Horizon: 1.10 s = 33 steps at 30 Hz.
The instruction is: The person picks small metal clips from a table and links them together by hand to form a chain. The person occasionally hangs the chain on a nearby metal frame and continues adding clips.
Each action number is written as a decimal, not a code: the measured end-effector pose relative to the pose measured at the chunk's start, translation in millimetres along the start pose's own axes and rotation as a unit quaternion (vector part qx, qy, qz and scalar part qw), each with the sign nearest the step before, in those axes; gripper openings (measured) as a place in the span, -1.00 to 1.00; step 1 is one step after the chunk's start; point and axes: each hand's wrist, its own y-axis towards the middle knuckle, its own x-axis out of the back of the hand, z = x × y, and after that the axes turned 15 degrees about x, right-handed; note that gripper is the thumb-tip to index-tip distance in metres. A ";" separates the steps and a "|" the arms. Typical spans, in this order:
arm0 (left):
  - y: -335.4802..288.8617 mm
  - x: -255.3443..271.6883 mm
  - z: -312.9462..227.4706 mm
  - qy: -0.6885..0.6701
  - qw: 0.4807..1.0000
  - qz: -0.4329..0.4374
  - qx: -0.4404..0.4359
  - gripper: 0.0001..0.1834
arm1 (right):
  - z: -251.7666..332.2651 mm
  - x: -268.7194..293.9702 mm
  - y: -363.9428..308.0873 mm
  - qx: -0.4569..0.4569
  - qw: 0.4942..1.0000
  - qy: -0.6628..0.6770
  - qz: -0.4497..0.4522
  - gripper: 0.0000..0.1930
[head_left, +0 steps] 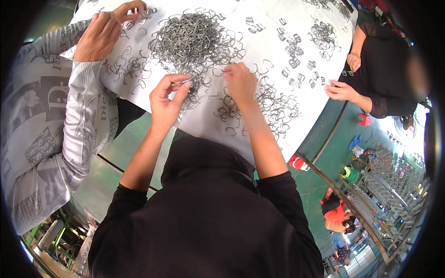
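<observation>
My left hand (167,99) is closed, pinching a small shiny metal piece (185,81) between thumb and fingers. Its exact shape is hard to make out. To the right, my right hand (241,84) has its fingers drawn together over the white table (204,123); what they hold, if anything, is too small to tell. Just beyond both hands rises a large heap of bent metal wire pieces (187,37). A looser scatter of the same bent wires (278,109) spreads beside and under my right forearm.
At left, a co-worker in a grey patterned sweater (55,106) handles small metal pieces. Another person in black (387,69) sits at the right edge, hands near small metal buckles (293,48). More bent wires (323,36) lie at the far right. A metal-framed rack (366,222) stands beyond.
</observation>
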 end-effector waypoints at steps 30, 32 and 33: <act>-6.2 -81.1 -28.5 0.098 0.986 0.122 -0.059 -0.81 | 58.2 99.7 -65.3 -0.112 0.756 0.571 -0.299 -0.86; 0.1 -88.9 -29.7 0.119 0.979 0.146 -0.082 -0.81 | 56.1 99.8 -65.9 -0.097 0.762 0.543 -0.340 -0.85; 6.1 -92.0 -28.9 0.114 0.972 0.161 -0.125 -0.80 | 55.0 100.0 -66.6 -0.091 0.760 0.532 -0.362 -0.85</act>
